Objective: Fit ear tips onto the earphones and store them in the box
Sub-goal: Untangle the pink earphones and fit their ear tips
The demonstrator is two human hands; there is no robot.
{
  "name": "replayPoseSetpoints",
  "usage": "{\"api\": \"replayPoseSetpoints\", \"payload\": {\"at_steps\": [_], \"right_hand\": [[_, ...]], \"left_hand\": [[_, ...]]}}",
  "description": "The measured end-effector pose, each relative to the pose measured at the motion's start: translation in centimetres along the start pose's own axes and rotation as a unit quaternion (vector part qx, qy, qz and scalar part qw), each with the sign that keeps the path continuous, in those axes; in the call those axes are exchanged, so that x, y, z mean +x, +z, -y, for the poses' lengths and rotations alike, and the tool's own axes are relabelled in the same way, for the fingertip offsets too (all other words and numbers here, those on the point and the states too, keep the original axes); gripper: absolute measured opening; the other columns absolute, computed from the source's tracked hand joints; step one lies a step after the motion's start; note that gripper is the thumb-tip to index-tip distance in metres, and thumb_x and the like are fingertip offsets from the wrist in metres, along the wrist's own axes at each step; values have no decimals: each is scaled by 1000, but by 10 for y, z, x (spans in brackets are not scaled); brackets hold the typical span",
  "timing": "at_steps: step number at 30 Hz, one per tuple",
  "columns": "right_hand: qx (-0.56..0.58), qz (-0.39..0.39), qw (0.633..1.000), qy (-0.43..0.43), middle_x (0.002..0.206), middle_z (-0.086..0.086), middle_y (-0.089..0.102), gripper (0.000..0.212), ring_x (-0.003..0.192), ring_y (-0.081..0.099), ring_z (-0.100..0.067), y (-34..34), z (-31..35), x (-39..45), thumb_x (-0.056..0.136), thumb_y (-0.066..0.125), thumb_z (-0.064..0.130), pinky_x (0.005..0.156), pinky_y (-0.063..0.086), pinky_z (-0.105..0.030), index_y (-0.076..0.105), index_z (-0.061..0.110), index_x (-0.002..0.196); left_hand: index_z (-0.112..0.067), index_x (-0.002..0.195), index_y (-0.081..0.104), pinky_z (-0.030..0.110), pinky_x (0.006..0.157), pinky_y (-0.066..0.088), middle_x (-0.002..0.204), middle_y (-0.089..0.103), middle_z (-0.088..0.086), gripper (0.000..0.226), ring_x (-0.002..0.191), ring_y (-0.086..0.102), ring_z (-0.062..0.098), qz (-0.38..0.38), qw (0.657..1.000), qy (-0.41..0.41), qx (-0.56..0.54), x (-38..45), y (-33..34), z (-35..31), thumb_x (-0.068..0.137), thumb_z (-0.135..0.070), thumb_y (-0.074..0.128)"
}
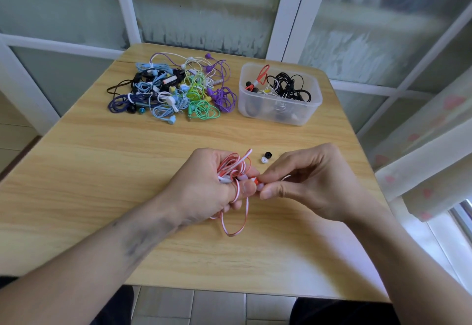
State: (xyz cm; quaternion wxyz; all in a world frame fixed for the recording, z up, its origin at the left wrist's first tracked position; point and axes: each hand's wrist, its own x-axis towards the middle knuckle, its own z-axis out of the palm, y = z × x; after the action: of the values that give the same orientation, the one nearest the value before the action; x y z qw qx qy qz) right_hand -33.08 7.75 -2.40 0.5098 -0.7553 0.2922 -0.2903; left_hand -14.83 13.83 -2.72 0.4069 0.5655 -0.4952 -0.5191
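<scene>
Left hand point(204, 184) grips bundled red-white earphone cord point(236, 169) above tabletop point(102, 171). Right hand point(306, 181) pinches earbud point(256, 181). Two loose ear tips point(266, 157) just behind. Box point(279, 94) far right; earphone pile point(173, 89) far left.

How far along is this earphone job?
Done: a few earphones, black and red ones, already lie in the clear box. In hand: the left hand grips a red-and-white earphone while the right hand pinches its bud. Left: a big colourful pile, with two loose ear tips waiting.
</scene>
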Motion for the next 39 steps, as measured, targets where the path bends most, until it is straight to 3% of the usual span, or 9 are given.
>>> {"api": "replayPoseSetpoints", "payload": {"at_steps": [4, 15, 21, 26, 29, 33, 36, 39], "right_hand": [[16, -15, 1000, 4, 78, -3, 77, 13, 68, 72, -20, 2, -2, 0, 67, 81, 8, 67, 56, -23, 78, 9, 80], [131, -37, 990, 30, 73, -20, 73, 7, 65, 73, -28, 9, -9, 2, 70, 74, 4, 62, 60, -31, 77, 4, 77], [172, -39, 984, 31, 67, -15, 72, 11, 58, 71, -26, 9, -11, 4, 66, 74, 2, 56, 59, -31, 75, 11, 72], [97, -39, 994, -23, 69, -9, 74, 6, 57, 71, -24, 6, -8, 4, 68, 74, -1, 56, 58, -29, 69, 1, 72], [48, -35, 995, -75, 75, -12, 71, 9, 61, 68, -31, 2, -8, 4, 70, 79, 3, 56, 59, -36, 73, -2, 75], [-69, -55, 985, -150, 79, -9, 67, 9, 59, 66, -26, -1, -8, 5, 72, 81, 5, 55, 57, -36, 78, 4, 80], [-199, -78, 958, -193, 80, -1, 70, 12, 66, 68, -15, 1, -12, 7, 77, 81, 8, 61, 53, -29, 79, 13, 88], [-188, -93, 967, -142, 77, 1, 71, 15, 65, 68, -16, 6, -15, 6, 82, 78, 11, 62, 54, -36, 79, 20, 94]], "left_hand": [[-4, 82, 63, 13, 35, 33, 44, 56, -8, 10, 34, 46, 2, -9, 1000, 23, 8, 0, 1, -3, 83, 6, 67], [-11, 73, 65, 15, 40, 39, 52, 60, -6, 21, 41, 51, 6, -29, 995, 93, 28, 1, -5, -3, 78, 8, 71], [-8, 76, 64, 13, 36, 32, 45, 54, -5, 19, 34, 44, 4, -24, 998, 49, -28, -1, 0, -1, 82, 10, 66], [-10, 80, 63, 16, 37, 31, 51, 59, -1, 17, 38, 45, 10, -30, 995, -5, -90, 0, 3, 4, 83, 6, 67], [-7, 82, 62, 16, 36, 31, 56, 62, 1, 15, 40, 46, 10, -10, 991, -31, -133, 1, 5, 5, 84, 7, 64], [-7, 72, 65, 16, 35, 29, 60, 60, 8, 10, 38, 43, 9, 24, 978, -55, -200, 2, 6, 7, 78, 1, 66], [-1, 78, 61, 16, 35, 28, 60, 58, 9, 4, 37, 41, 9, 10, 969, -63, -237, 3, 8, 8, 81, 2, 63], [2, 84, 61, 17, 34, 30, 58, 61, 7, 5, 37, 43, 10, -45, 975, -39, -212, 5, 9, 7, 86, 6, 61]]}}
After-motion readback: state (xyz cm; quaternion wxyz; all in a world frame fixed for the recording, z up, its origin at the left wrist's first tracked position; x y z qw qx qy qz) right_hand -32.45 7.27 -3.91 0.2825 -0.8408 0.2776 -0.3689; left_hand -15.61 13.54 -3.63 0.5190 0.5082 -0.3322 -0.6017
